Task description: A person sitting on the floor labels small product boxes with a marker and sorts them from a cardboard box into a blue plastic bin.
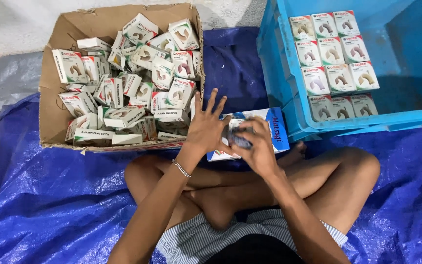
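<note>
Two hands are seen in the head view, meeting above the crossed legs. A small dark object (241, 140) is enclosed by the right hand (255, 146), whose fingers are curled shut around it. The left hand (206, 128) is held just beside it, fingers spread open, palm touching the object's left side. The object lies between both hands, nearer the right; its long axis cannot be told. A blue-and-white carton (274, 128) lies directly beneath the hands on the blue tarpaulin (50, 205). A cardboard box (54, 122) of loose small white boxes is placed to the left. A blue crate (279, 78) with small boxes in neat rows is placed to the right.
</note>
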